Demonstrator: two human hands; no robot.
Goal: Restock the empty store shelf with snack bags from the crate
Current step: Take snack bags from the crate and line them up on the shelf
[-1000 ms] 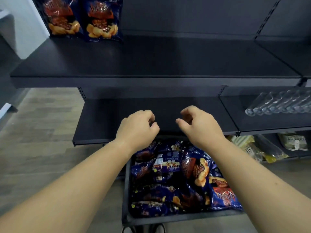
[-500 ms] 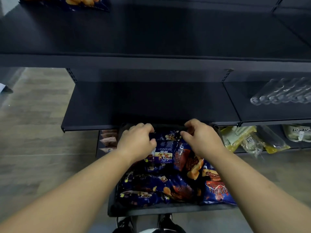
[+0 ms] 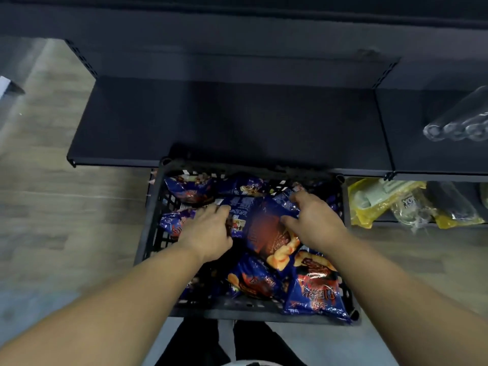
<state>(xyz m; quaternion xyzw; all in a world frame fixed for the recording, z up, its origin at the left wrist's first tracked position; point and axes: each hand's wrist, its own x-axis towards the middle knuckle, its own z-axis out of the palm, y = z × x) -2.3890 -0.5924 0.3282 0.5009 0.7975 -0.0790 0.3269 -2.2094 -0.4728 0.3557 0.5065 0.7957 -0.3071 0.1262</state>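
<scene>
A black crate (image 3: 158, 233) sits on the floor under a dark shelf (image 3: 211, 122), full of blue snack bags. The left hand (image 3: 204, 233) lies on the pile, fingers curled at a bag's edge — whether it grips cannot be told. The right hand (image 3: 314, 223) pinches the top snack bag (image 3: 266, 231). Farther right — yellow packets (image 3: 369, 204) and clear bottles (image 3: 456, 128).

Both hands reach into the black crate (image 3: 154, 231) of blue snack bags — the left hand (image 3: 208, 233) rests on one bag (image 3: 240, 210), the right hand (image 3: 314, 223) grips another bag (image 3: 266, 233) near the crate's far edge, under the dark shelf (image 3: 211, 122).
</scene>
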